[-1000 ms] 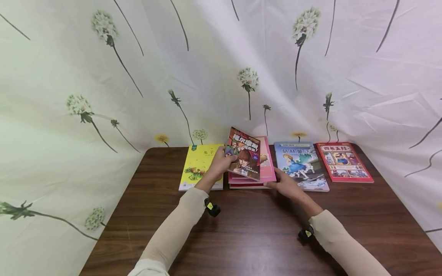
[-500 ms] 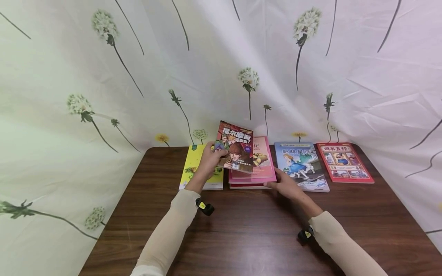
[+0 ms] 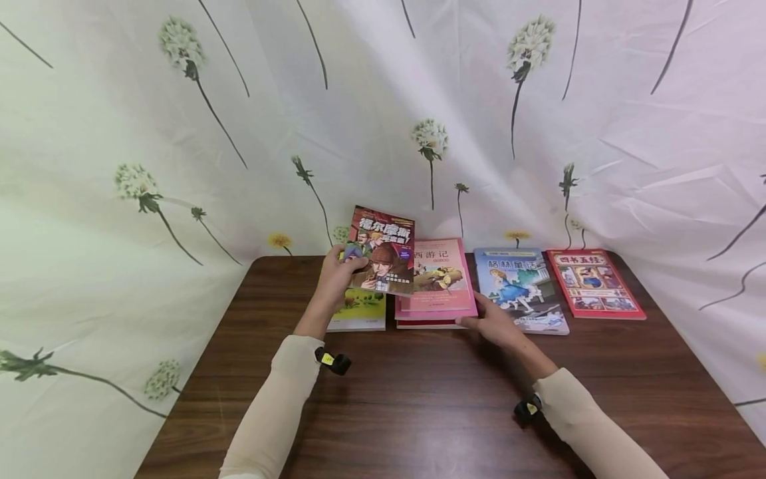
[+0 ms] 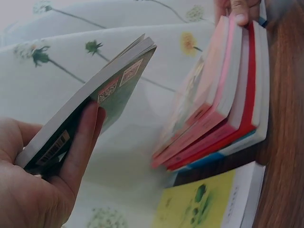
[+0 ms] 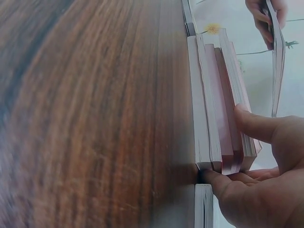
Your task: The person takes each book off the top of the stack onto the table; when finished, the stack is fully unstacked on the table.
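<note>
My left hand grips a comic-style paperback book by its left edge, thumb on the front cover and fingers behind. It is held up off the table, above the yellow book, partly hiding it. In the left wrist view the paperback's dark green back cover shows a barcode. Just right of it lies a stack of books with a pink one on top. My right hand holds the stack's near right corner. In the right wrist view its thumb presses the page edges and its fingers bend around the side.
A blue fairy-tale book lies flat right of the stack, close to my right hand. Beyond it is a red book at the right end of the row. Behind the brown wooden table hangs a white cloth printed with dandelions.
My left hand has lifted the paperback off the stack's top and carried it left, over the yellow book. More of the pink top cover shows. The right hand stays at the stack.
</note>
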### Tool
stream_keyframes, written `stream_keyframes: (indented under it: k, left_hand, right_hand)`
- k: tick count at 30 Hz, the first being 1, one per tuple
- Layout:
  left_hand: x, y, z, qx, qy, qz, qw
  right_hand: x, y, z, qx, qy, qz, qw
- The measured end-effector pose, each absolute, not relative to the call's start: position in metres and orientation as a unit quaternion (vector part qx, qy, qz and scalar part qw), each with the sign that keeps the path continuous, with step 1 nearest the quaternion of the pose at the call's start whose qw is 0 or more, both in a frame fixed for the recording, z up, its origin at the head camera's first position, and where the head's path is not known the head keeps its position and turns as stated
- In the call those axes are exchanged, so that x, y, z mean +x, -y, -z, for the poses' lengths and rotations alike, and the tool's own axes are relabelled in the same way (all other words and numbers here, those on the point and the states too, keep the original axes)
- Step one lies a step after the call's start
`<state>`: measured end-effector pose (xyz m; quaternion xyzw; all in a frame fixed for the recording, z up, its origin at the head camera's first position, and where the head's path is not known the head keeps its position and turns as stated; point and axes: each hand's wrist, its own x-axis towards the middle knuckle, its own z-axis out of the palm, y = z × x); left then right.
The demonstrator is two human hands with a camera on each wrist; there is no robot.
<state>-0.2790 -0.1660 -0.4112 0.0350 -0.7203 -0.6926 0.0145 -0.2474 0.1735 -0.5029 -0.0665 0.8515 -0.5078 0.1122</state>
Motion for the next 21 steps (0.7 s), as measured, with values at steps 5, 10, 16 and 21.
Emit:
stream_keyframes:
  k: [5,10,16,21]
  left_hand:
    - [-0.277,0.185,0.409,0.037,0.713,0.7,0.019]
    - [-0.275,0.206,0.408,0.048,0.712,0.7,0.027]
    - [-0.271,0.226,0.405,0.062,0.707,0.703,0.038]
    - [-0.268,0.244,0.404,0.063,0.695,0.715,0.043]
  right_hand:
    - [-0.247,-0.173,0.503,-0.066,-0.849,0.513,0.111]
    - [-0.246,-0.173,0.502,-0.062,-0.847,0.516,0.115]
    - [-0.246,-0.173,0.502,-0.057,-0.849,0.513,0.116]
    - [-0.246,-0.174,0.503,-0.057,-0.852,0.509,0.111]
